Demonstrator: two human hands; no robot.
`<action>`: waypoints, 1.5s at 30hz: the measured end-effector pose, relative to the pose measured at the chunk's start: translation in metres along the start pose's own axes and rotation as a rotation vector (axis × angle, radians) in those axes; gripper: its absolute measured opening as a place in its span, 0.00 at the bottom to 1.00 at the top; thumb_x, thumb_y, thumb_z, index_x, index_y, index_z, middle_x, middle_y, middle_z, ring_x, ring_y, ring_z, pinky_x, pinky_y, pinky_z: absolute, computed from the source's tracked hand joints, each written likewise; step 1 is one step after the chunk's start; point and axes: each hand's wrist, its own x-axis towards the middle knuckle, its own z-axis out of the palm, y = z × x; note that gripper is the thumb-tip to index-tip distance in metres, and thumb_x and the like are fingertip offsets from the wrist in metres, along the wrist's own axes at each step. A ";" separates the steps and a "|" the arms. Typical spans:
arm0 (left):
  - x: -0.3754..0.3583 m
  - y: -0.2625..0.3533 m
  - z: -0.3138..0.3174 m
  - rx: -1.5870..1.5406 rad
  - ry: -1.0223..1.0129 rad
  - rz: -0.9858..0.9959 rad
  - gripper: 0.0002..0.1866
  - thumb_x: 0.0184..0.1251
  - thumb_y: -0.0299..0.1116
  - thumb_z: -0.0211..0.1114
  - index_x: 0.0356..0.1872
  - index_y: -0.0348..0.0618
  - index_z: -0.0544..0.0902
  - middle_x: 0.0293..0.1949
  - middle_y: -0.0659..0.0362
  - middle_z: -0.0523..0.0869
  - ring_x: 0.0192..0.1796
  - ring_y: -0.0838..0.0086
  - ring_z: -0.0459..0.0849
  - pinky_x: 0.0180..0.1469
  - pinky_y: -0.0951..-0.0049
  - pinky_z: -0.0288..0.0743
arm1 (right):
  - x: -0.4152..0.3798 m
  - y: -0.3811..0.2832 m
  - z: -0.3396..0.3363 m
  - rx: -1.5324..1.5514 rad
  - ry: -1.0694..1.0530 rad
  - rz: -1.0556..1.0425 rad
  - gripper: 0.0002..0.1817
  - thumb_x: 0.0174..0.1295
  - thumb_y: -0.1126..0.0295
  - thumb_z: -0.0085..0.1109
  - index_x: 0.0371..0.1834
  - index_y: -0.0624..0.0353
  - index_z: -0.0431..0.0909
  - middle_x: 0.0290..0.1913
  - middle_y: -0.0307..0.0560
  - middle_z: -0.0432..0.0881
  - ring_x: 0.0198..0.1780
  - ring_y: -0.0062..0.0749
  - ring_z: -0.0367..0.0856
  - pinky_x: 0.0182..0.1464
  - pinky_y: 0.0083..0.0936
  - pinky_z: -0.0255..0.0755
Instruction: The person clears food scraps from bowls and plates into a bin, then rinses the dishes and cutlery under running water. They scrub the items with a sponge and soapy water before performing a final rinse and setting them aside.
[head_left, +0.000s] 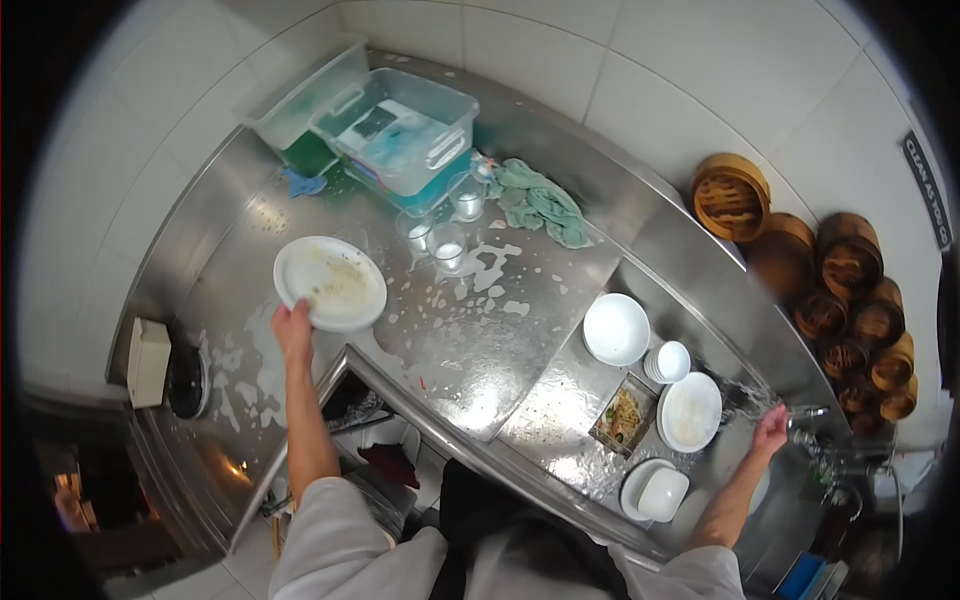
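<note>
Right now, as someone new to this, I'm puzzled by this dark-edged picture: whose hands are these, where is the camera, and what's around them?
There's no machine here, just a person's two bare hands. The only picture comes from a camera worn on that person's head, looking forward and down.

The left hand holds a white oval plate with food bits on it, over a wet metal counter. The right hand is by a metal tap; I can't tell exactly how it grips.

Further back are plastic tubs, three glasses and a crumpled green cloth. To the right, white dishes lie near food scraps, with round woven baskets beyond.
</note>
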 end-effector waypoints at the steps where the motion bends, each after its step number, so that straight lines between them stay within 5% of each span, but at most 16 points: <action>1: -0.018 0.004 -0.008 -0.008 -0.064 -0.021 0.15 0.61 0.25 0.58 0.48 0.29 0.81 0.39 0.52 0.87 0.35 0.70 0.86 0.35 0.72 0.80 | -0.010 0.016 0.001 -0.234 -0.180 0.025 0.12 0.70 0.74 0.46 0.51 0.66 0.76 0.48 0.51 0.82 0.49 0.37 0.82 0.52 0.27 0.79; 3: -0.056 0.006 -0.007 -0.096 -0.220 -0.097 0.19 0.57 0.23 0.58 0.50 0.27 0.79 0.41 0.49 0.87 0.38 0.66 0.88 0.40 0.70 0.82 | -0.048 0.072 0.015 -0.630 -0.294 0.130 0.11 0.70 0.70 0.50 0.50 0.61 0.77 0.44 0.42 0.82 0.41 0.25 0.80 0.44 0.21 0.78; 5: -0.101 0.001 0.024 -0.214 -0.389 -0.242 0.21 0.53 0.20 0.58 0.51 0.27 0.79 0.41 0.49 0.87 0.39 0.65 0.88 0.42 0.69 0.83 | -0.125 0.183 0.052 -1.003 0.080 0.094 0.14 0.69 0.65 0.54 0.54 0.56 0.78 0.44 0.40 0.83 0.43 0.23 0.82 0.48 0.23 0.78; 9: -0.191 -0.038 0.131 -0.148 -0.933 -0.626 0.22 0.50 0.19 0.60 0.50 0.26 0.79 0.42 0.51 0.87 0.41 0.66 0.87 0.47 0.68 0.83 | -0.228 0.296 0.073 -0.949 -0.171 0.893 0.31 0.72 0.51 0.51 0.70 0.60 0.63 0.60 0.52 0.78 0.58 0.35 0.79 0.61 0.35 0.74; 12: -0.276 -0.068 0.211 -0.013 -1.305 -0.929 0.23 0.49 0.18 0.59 0.51 0.27 0.78 0.43 0.51 0.86 0.41 0.66 0.87 0.47 0.70 0.82 | -0.248 0.273 0.052 -0.651 0.016 0.901 0.29 0.67 0.59 0.61 0.65 0.68 0.68 0.55 0.53 0.81 0.53 0.37 0.83 0.57 0.32 0.78; 14: -0.327 -0.077 0.235 0.045 -1.434 -1.018 0.18 0.56 0.24 0.63 0.49 0.29 0.78 0.43 0.51 0.85 0.42 0.65 0.87 0.47 0.67 0.83 | -0.249 0.222 0.027 -1.157 0.158 0.863 0.22 0.65 0.66 0.62 0.56 0.73 0.74 0.48 0.55 0.84 0.46 0.38 0.86 0.48 0.29 0.82; 18: -0.378 -0.091 0.245 0.433 -1.502 -0.743 0.18 0.68 0.42 0.67 0.48 0.41 0.75 0.44 0.56 0.84 0.46 0.69 0.87 0.49 0.66 0.83 | -0.244 0.133 0.007 -1.333 0.413 0.492 0.20 0.57 0.77 0.61 0.53 0.75 0.75 0.44 0.58 0.84 0.41 0.39 0.87 0.40 0.33 0.85; 22: -0.385 -0.058 0.204 0.175 -1.296 -0.651 0.12 0.69 0.34 0.66 0.47 0.43 0.77 0.43 0.59 0.84 0.49 0.72 0.85 0.48 0.71 0.81 | -0.198 0.121 -0.135 -1.144 0.483 0.003 0.23 0.59 0.77 0.57 0.59 0.75 0.70 0.52 0.61 0.80 0.47 0.42 0.85 0.46 0.40 0.84; 29: -0.348 -0.024 0.102 0.110 -0.908 -0.259 0.11 0.66 0.29 0.67 0.47 0.41 0.79 0.43 0.60 0.84 0.42 0.78 0.83 0.45 0.76 0.78 | -0.123 0.153 -0.174 -0.778 0.342 0.273 0.19 0.71 0.68 0.50 0.60 0.69 0.71 0.59 0.52 0.78 0.58 0.38 0.78 0.60 0.32 0.76; 31: -0.329 -0.023 0.054 -0.034 -0.586 -0.112 0.08 0.67 0.28 0.65 0.45 0.40 0.80 0.40 0.60 0.84 0.40 0.79 0.82 0.43 0.78 0.77 | -0.106 0.132 -0.146 -0.961 0.480 0.700 0.21 0.68 0.67 0.55 0.57 0.72 0.68 0.53 0.60 0.80 0.51 0.45 0.82 0.52 0.36 0.81; 33: -0.296 -0.050 -0.010 0.170 -0.145 0.156 0.08 0.68 0.26 0.62 0.47 0.40 0.79 0.39 0.60 0.84 0.40 0.78 0.82 0.45 0.77 0.77 | -0.034 0.078 -0.157 -0.802 0.131 1.018 0.13 0.67 0.71 0.55 0.49 0.69 0.76 0.52 0.57 0.81 0.51 0.41 0.83 0.50 0.35 0.83; 35: -0.261 -0.056 -0.099 0.218 0.250 0.367 0.08 0.69 0.27 0.61 0.47 0.38 0.80 0.39 0.60 0.83 0.41 0.79 0.80 0.47 0.76 0.76 | -0.024 0.044 -0.080 -0.618 0.066 0.469 0.13 0.66 0.75 0.53 0.51 0.68 0.77 0.52 0.55 0.82 0.54 0.39 0.82 0.58 0.36 0.80; 36: -0.239 -0.076 -0.160 0.371 0.474 0.295 0.08 0.68 0.27 0.61 0.46 0.38 0.80 0.39 0.60 0.82 0.42 0.77 0.80 0.48 0.75 0.76 | 0.014 0.004 -0.072 0.005 0.020 0.756 0.17 0.64 0.81 0.47 0.56 0.70 0.75 0.55 0.55 0.80 0.59 0.41 0.79 0.66 0.36 0.75; 38: -0.199 -0.101 -0.284 0.709 0.765 0.280 0.13 0.64 0.27 0.63 0.49 0.38 0.82 0.42 0.55 0.86 0.44 0.67 0.84 0.51 0.67 0.77 | 0.039 -0.045 -0.041 0.075 0.003 0.811 0.22 0.62 0.83 0.46 0.60 0.71 0.72 0.54 0.56 0.81 0.58 0.44 0.80 0.69 0.37 0.71; 40: -0.158 -0.105 -0.382 0.878 0.960 -0.212 0.20 0.60 0.41 0.65 0.48 0.37 0.85 0.43 0.45 0.88 0.47 0.55 0.87 0.52 0.59 0.78 | 0.031 -0.054 -0.011 0.012 -0.042 0.730 0.20 0.61 0.83 0.46 0.57 0.70 0.74 0.52 0.55 0.82 0.56 0.43 0.81 0.63 0.35 0.76; 45: -0.051 -0.160 -0.527 0.934 1.080 -0.508 0.24 0.61 0.49 0.63 0.48 0.39 0.86 0.50 0.44 0.86 0.54 0.54 0.85 0.58 0.61 0.76 | -0.088 0.084 0.086 -1.173 -0.004 0.005 0.09 0.67 0.71 0.49 0.43 0.62 0.77 0.40 0.49 0.82 0.42 0.33 0.82 0.42 0.26 0.78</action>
